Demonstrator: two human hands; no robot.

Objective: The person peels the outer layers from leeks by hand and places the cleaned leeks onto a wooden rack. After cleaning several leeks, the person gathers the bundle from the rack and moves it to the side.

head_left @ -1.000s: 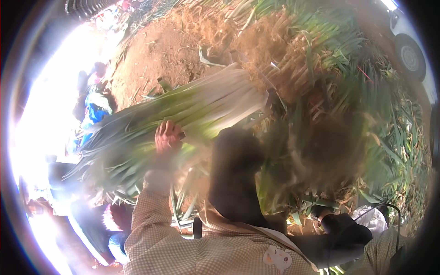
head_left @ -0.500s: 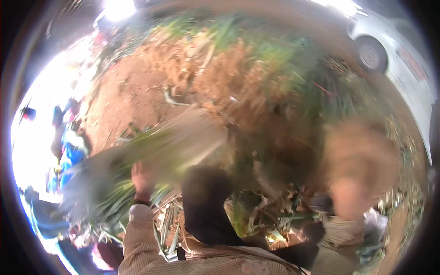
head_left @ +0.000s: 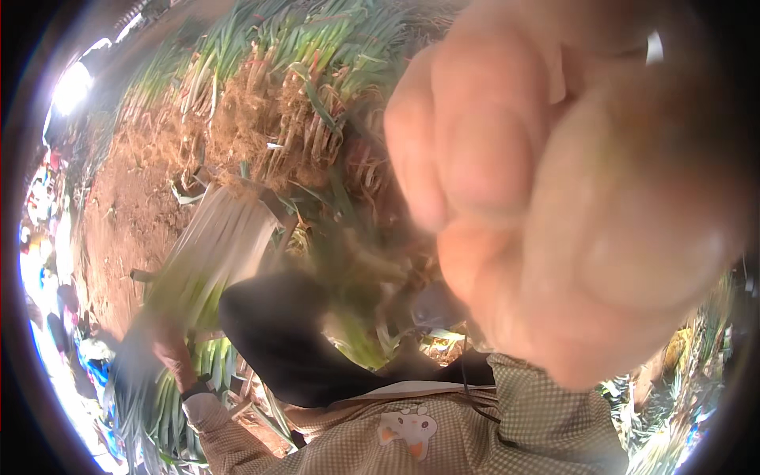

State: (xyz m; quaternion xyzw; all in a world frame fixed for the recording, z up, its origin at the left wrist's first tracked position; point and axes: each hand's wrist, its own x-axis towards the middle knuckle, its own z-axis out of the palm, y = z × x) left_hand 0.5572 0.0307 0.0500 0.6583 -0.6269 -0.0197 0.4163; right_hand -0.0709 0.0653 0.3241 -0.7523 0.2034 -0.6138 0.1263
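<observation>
A thick bunch of green onions (head_left: 226,229) slants across the left side, its pale stalks fanned toward the ground ahead and its green leaves trailing toward me. My left hand (head_left: 169,348) grips this bunch at the leafy part; the fingers are blurred and partly hidden among the leaves. My dark-trousered knee (head_left: 273,305) is beside the bunch. Very close to the camera, my right hand (head_left: 507,190) fills the upper right with its fingers curled in. What it holds, if anything, cannot be made out.
A heap of green onions with brown roots (head_left: 261,119) lies ahead on reddish soil (head_left: 119,245). Stripped leaves (head_left: 257,404) litter the ground by my legs, and more leaves (head_left: 673,404) lie at the lower right. A blurred grey object (head_left: 435,307) is near the right hand.
My right hand has risen from low at the right to close before the camera. The view has swung, so the bunch, knee and left hand appear farther left; the white vehicle is out of sight.
</observation>
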